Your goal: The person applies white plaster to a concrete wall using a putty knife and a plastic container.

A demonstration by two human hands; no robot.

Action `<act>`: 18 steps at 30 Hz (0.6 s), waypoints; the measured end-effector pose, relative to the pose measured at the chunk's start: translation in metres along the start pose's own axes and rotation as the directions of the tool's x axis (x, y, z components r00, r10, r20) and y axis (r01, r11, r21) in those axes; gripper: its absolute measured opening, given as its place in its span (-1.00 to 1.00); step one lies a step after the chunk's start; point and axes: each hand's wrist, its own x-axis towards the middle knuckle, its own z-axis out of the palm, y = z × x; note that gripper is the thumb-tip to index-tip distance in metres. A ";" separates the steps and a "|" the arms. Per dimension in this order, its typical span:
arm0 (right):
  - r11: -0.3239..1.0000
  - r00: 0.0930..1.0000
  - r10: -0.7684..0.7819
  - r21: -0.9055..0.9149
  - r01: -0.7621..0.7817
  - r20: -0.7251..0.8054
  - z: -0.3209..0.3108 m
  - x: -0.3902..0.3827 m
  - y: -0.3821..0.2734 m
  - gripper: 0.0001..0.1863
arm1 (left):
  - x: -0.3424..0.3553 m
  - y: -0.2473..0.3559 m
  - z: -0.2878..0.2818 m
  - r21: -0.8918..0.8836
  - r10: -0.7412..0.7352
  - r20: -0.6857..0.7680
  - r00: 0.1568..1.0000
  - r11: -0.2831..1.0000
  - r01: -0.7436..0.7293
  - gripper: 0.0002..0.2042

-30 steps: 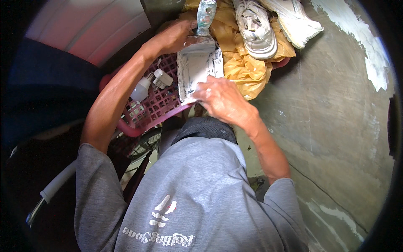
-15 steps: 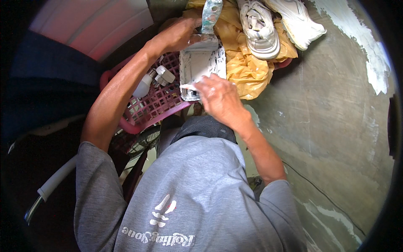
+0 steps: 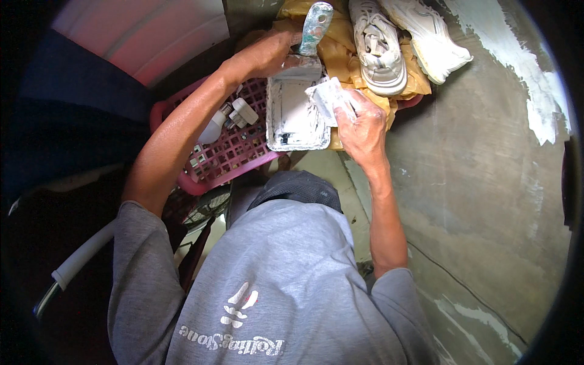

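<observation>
A person in a grey shirt (image 3: 274, 286) fills the lower centre of the frame, seen from above, both bare forearms reaching toward the top. Grey concrete floor (image 3: 486, 201), patched with white plaster, spreads across the right side. At the upper left lies a pale pink panel (image 3: 140, 36). Left of centre sits a pink plastic basket (image 3: 225, 152) with a grid wall, holding a white bulb (image 3: 213, 128) and a small white plug (image 3: 245, 111).

At the top centre, 2 white sneakers (image 3: 380, 45) rest on crumpled yellow cloth (image 3: 340, 55). Just below them, in the upper centre, a rectangular metal tray (image 3: 293, 118) smeared with white plaster lies between the basket and the cloth, its left part resting on the basket's rim.

The left hand (image 3: 267, 55) sits at the tray's top edge, its grip closed around the handle of a paint-stained putty knife (image 3: 316, 27), which points toward the top of the frame. The right hand (image 3: 362, 125) is at the tray's right edge, its grip closed on a small white plaster-coated scraper (image 3: 328, 97) held over the tray's upper right corner.
</observation>
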 end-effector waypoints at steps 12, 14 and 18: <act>0.994 0.999 0.017 -0.111 -0.011 0.048 0.040 -0.018 -0.001 -0.79 | 0.000 0.004 -0.001 -0.018 -0.016 -0.017 1.000 1.000 0.016 -0.65; 0.988 0.993 0.114 0.101 -0.116 0.028 0.035 -0.022 -0.002 -0.80 | -0.002 -0.006 0.006 -0.042 0.035 -0.092 0.995 0.998 -0.039 -0.65; 0.804 0.934 0.353 0.491 -0.336 0.061 0.028 -0.033 0.023 -0.82 | 0.001 -0.010 0.007 -0.073 0.019 -0.081 0.997 0.997 -0.025 -0.68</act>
